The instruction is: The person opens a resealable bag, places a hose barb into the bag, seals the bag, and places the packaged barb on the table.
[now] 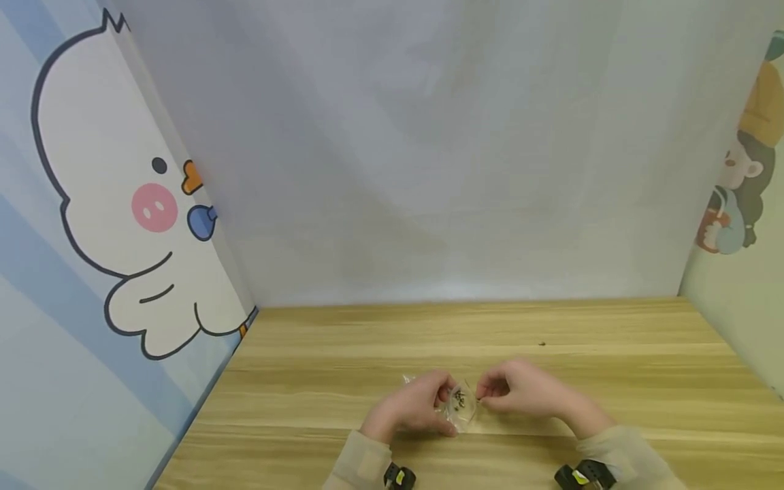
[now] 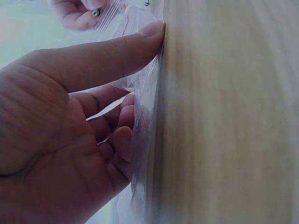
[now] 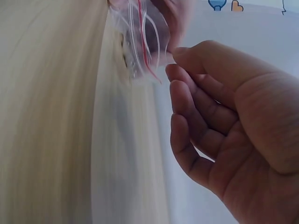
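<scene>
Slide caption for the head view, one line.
Left hand holds a clear bag of small metal parts at a wooden tabletop, right hand close beside it.

From here, the wood-grained table (image 1: 294, 354) bears a clear bag (image 1: 470, 407) of small metal pieces (image 1: 460, 400) and, farther back, a tiny dark piece (image 1: 542, 344).

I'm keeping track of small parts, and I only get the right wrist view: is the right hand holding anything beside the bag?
Observer: Yes. The left wrist view shows the right hand holding a small metal piece.
Operator: Good. Is anything lying loose on the table?
Observer: Yes. The head view shows one small dark piece apart from the clear bag, farther from the person than both hands.
</scene>
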`<move>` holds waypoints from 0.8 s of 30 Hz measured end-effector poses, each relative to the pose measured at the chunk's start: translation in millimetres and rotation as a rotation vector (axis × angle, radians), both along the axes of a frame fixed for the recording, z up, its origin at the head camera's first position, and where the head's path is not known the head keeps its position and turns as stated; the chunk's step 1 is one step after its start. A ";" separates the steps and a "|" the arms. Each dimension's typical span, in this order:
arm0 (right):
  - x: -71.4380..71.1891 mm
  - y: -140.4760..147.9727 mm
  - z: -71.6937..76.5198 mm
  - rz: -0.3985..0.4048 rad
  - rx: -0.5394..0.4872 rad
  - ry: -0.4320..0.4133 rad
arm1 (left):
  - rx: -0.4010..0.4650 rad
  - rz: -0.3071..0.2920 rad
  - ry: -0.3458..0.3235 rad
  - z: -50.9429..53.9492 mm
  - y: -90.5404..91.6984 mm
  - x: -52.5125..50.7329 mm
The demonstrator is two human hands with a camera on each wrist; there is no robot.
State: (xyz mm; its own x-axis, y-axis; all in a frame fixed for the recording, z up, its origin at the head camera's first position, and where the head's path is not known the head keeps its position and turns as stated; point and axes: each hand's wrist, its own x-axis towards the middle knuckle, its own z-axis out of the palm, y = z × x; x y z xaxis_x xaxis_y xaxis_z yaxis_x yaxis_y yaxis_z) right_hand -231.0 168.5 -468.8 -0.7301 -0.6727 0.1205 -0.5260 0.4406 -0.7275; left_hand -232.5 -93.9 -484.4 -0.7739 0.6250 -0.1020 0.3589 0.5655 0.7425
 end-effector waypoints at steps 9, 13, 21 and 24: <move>-3.1 -21.4 -1.4 0.024 0.010 0.003 | -0.015 -0.001 -0.001 1.5 -0.1 0.2; -2.9 -24.6 -1.0 0.029 0.007 -0.008 | -0.013 -0.001 -0.009 2.6 1.2 0.7; -2.8 -26.6 -2.8 0.027 0.012 -0.004 | 0.000 0.002 -0.022 4.0 1.6 2.8; -2.0 -27.3 -1.5 0.024 0.018 -0.010 | 0.001 0.005 -0.020 3.2 1.2 3.2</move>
State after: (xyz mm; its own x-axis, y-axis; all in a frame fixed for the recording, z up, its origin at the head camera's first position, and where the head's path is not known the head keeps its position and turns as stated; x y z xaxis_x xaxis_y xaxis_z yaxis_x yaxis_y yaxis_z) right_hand -233.0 141.3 -470.4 -0.7148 -0.6920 0.1008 -0.5290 0.4408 -0.7252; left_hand -229.4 -92.7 -481.2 -0.7749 0.6211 -0.1174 0.3408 0.5669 0.7500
